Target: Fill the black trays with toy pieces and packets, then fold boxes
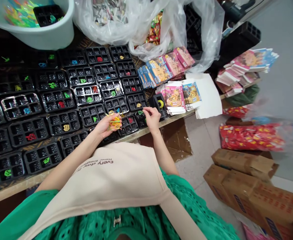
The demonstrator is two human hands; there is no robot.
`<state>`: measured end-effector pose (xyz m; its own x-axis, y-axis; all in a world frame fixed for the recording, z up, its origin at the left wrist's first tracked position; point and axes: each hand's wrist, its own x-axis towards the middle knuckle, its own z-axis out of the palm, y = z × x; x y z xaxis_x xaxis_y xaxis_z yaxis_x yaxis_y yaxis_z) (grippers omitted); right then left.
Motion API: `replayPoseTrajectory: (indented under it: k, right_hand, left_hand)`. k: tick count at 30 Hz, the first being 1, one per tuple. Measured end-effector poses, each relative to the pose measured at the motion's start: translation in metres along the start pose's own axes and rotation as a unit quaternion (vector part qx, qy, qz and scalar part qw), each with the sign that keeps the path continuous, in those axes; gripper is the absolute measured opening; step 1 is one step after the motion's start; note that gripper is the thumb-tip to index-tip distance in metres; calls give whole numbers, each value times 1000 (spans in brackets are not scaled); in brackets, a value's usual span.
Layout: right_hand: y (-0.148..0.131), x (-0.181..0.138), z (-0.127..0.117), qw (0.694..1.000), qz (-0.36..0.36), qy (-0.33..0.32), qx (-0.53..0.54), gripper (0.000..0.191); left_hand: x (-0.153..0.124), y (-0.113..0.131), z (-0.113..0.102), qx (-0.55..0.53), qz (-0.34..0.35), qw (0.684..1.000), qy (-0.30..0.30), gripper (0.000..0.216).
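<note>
head camera | views from above | faces forward, down | apron [118, 176] close below | workbench [11, 190] just beyond

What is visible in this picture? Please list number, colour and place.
Compartment trays: many, black, left and centre.
Table: one, pale edge, under trays.
Small plastic pieces: many, mixed colours, in trays.
Tub: one, white, top left.
Plastic bags: several, clear, behind trays.
Printed cartons: many, pink and blue, right.
Roll: one, yellow, beside cartons.
Paper: uncounted, white, beside cartons.
Packages: at least two, mainly red, far right.
Cardboard boxes: several, brown, lower right.
Sleeves: two, green, bottom.
Apron: one, beige, worn.
Left hand: one, bare, holding mostly yellow pieces.
Right hand: one, bare, by front-right trays.
</note>
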<state>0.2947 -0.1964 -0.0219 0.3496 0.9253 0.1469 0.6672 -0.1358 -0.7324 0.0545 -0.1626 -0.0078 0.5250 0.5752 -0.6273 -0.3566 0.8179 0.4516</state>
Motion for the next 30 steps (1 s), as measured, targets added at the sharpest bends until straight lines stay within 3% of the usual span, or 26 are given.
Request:
replayPoseTrajectory:
  k: [4, 8, 13, 16, 24, 28, 30]
  right_hand:
    - [13, -6, 8, 998, -43, -35, -27, 17]
    - [-8, -8, 23, 996, -78, -38, 5, 24]
    - [-37, 2, 55, 976, -141, -163, -39, 19]
    - [-42, 10, 68, 970, -128, -198, -56, 11]
    - [-46, 22, 55, 968, -43, -239, 64, 8]
    - [-55, 6, 53, 950, -72, -301, 51, 6]
    - [-60, -3, 55, 949, -87, -301, 37, 1]
  left_hand:
    - [-15, 2, -16, 24, 14, 999, 24, 21]
    - [-26, 0, -28, 13, 6, 999, 47, 18]
    - [-30, -5, -30, -2, 5, 998, 66, 17]
    - [-31, -7, -30, -13, 15, 998, 66, 19]
    - [-35, 0, -39, -8, 37, 998, 57, 26]
    - [-33, 2, -38, 15, 43, 997, 63, 32]
    - [-32, 1, -37, 28, 44, 997, 59, 34]
